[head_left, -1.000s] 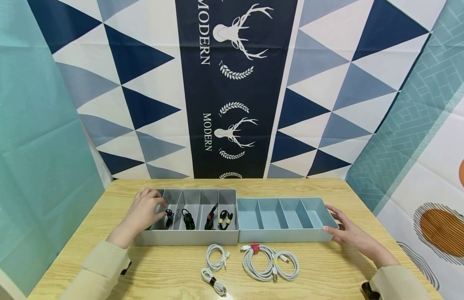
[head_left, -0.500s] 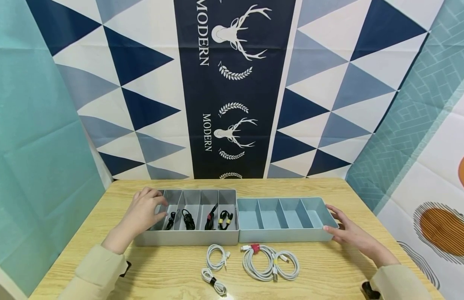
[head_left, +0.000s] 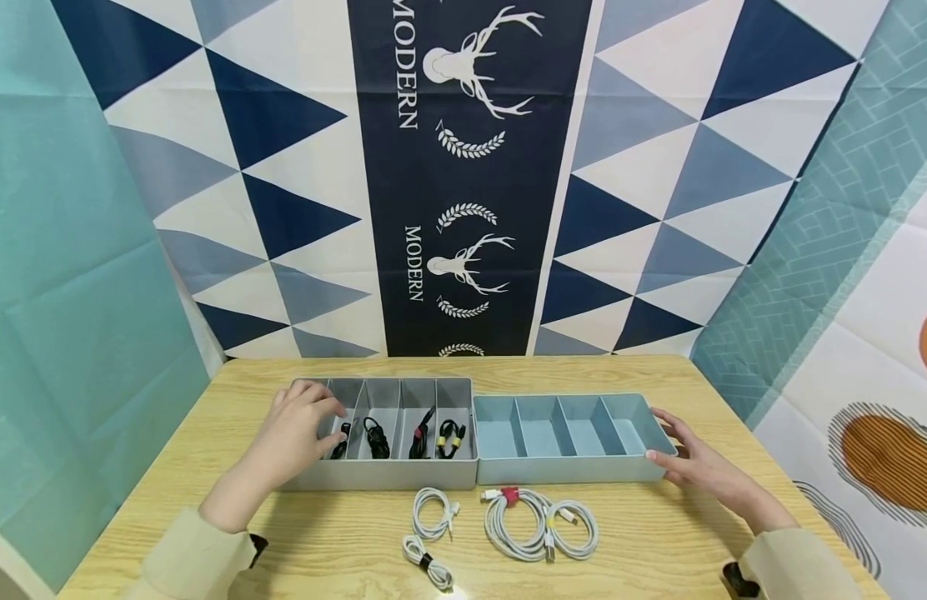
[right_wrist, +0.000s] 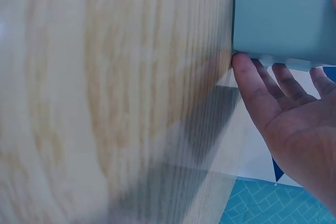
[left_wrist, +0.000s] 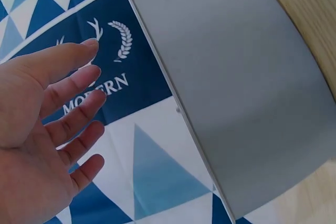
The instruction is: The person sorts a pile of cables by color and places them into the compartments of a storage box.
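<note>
My left hand (head_left: 294,425) hovers over the left end of the grey divided box (head_left: 381,475), its fingers apart with nothing between them. In the left wrist view the bare palm and spread fingers show beside the box's grey wall (left_wrist: 226,87). Just by the fingertips, a small black coiled cable (head_left: 340,443) lies in a compartment. Further compartments hold a black cable (head_left: 377,440), one with a red tie (head_left: 421,437) and one with yellow ties (head_left: 450,440). At the right, my right hand (head_left: 699,467) touches the end of the light blue divided box (head_left: 576,472) with outstretched fingers and thumb.
On the wooden table (head_left: 343,550) in front of the boxes lie several coiled white cables: a plain one (head_left: 428,527), a black-tied bundle (head_left: 430,567), a red-tied coil (head_left: 501,542) and a yellow-tied one (head_left: 583,550). A patterned cloth (head_left: 471,167) hangs behind the table.
The left hand has let go of the black cable, which now lies in the grey box; the hand has since shifted slightly right. The right hand has stayed in place.
</note>
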A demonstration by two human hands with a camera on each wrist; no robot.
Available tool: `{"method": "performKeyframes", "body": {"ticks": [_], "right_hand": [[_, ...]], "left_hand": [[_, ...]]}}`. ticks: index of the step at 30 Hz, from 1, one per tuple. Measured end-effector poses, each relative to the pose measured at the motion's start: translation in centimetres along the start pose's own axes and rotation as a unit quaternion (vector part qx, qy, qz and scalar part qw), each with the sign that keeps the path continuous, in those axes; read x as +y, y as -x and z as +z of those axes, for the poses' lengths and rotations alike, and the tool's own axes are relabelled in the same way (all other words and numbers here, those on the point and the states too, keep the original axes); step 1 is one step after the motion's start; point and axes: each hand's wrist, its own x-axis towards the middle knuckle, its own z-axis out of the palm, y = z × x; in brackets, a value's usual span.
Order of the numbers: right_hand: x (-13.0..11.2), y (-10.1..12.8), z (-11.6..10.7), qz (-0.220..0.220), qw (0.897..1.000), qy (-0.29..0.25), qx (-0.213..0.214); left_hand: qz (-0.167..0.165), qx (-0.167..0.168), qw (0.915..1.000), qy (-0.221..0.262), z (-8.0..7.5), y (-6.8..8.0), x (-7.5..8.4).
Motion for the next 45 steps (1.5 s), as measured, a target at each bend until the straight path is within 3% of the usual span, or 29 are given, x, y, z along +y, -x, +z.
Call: {"method": "performKeyframes", "body": {"ticks": [6,13,22,26,34,38,45], "right_hand": [[0.2,-0.1,0.0,0.0,1.0,-0.004,0.0],[0.5,-0.2,0.1,0.0,1.0,-0.003,0.007],[0.7,-0.3,0.1,0.001,1.0,-0.009,0.007],[0.7,-0.3,0.1,0.002,1.0,-0.007,0.009],[0.2,-0.3,0.3,-0.002,1.0,-0.005,0.01],[0.1,-0.3,0.4,0.001,1.0,-0.004,0.011],[0.2,-0.3,0.3,0.007,1.0,0.003,0.013]], "left_hand": [[0.011,0.015,0.9998,-0.009,0.1,0.6,1.1],[0.015,0.051,0.9984,0.018,1.1,1.8,2.1],[-0.008,0.135,0.9897,0.047,2.8,3.7,1.6],[-0.031,0.155,0.9854,0.063,3.1,4.6,0.9],[-0.108,0.128,0.9781,0.123,3.6,5.8,-1.7],[-0.152,0.105,0.9681,0.17,3.8,6.3,-3.1],[-0.214,0.032,0.9471,0.237,3.8,6.7,-4.7]]}}
